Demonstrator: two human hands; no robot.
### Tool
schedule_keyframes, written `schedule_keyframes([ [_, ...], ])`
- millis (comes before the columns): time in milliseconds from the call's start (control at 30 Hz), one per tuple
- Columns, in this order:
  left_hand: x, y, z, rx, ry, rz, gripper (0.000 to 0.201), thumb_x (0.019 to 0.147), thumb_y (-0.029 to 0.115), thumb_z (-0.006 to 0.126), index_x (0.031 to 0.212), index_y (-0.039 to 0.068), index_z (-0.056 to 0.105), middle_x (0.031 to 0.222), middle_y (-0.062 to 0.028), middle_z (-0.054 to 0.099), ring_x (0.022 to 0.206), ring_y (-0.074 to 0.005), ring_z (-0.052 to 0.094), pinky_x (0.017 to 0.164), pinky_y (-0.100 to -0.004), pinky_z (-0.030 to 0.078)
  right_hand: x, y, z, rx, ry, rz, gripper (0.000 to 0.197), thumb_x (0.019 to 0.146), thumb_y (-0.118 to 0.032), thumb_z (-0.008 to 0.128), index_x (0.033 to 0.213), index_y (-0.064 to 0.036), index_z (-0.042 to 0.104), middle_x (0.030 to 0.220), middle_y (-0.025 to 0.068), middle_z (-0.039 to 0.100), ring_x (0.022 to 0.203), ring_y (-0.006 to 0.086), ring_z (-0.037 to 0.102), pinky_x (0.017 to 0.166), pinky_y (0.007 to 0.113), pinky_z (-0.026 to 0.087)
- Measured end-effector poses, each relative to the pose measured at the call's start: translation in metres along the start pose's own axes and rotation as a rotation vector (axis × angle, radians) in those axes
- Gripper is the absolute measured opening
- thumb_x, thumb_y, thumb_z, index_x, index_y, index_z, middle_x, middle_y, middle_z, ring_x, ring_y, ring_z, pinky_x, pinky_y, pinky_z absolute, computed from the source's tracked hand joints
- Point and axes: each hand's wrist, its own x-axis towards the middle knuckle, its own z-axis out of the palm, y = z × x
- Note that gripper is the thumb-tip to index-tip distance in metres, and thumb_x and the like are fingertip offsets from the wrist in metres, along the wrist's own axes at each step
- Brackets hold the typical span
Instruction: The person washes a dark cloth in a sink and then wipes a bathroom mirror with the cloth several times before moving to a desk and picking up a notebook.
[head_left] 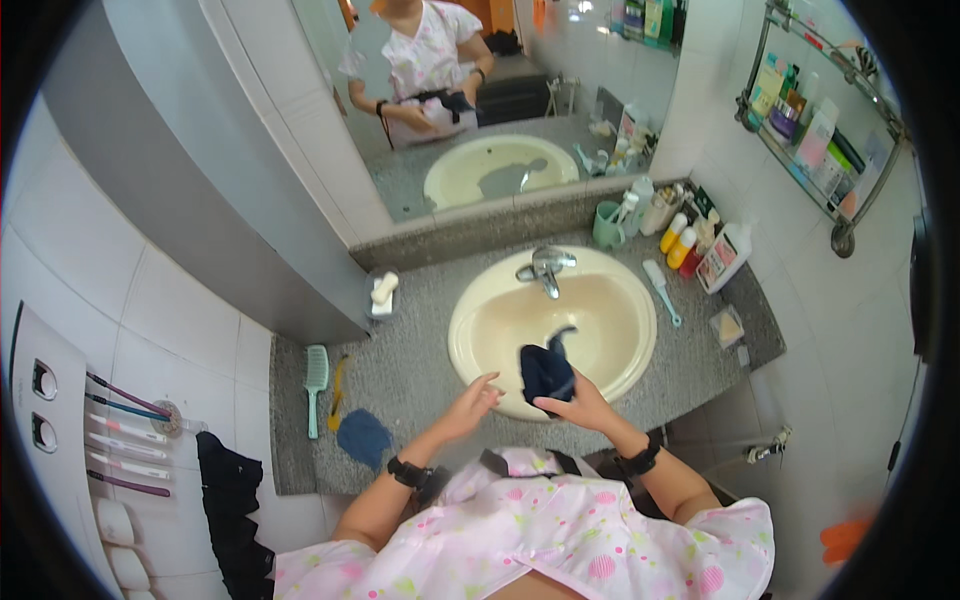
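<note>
Over the front of the cream washbasin (470, 345), my right hand (583, 405) grips a dark navy cloth (546, 374). The cloth is bunched up, and a narrow strip of it sticks out toward the tap; whether it is a sock or a rag I cannot tell. My left hand (474, 406) hovers by the basin's left front rim with fingers apart and nothing in them. A chrome tap (548, 264) stands at the back of the basin; no stream of water shows. On the counter to the left lies a blue cloth (364, 438), spread fairly flat.
Left on the grey counter (420, 290) are a green hairbrush (317, 380), a yellow strip (339, 392) and a soap dish (382, 296). Bottles (678, 240), a green cup (608, 226) and a long-handled brush (662, 290) stand or lie right. A glass shelf (800, 160) juts out above.
</note>
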Motion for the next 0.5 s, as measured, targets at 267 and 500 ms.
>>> schedule_keyframes([
  [267,-0.005,0.020,0.000,-0.303,0.332,0.054,0.027,0.090,0.019,0.065,0.106,-0.003,0.063,0.091,-0.0088,0.069,0.075,-0.0140,0.066,0.065,-0.0262,0.053,0.025,0.004,0.033,0.111,0.087,-0.229,0.047,0.079,-0.011,0.074,0.117,0.0047,0.052,0.104,0.0162,0.064,0.095,0.0202,0.064,0.082,0.030,0.051],
  [500,-0.020,0.003,-0.002,-0.162,0.426,0.172,0.038,0.085,0.010,0.066,0.120,0.000,0.054,0.107,-0.0097,0.061,0.093,-0.0130,0.061,0.073,-0.0271,0.052,-0.002,-0.014,0.014,0.054,0.201,-0.208,0.041,0.075,-0.005,0.076,0.111,0.0047,0.058,0.101,0.0088,0.067,0.092,0.0147,0.064,0.082,0.029,0.052],
])
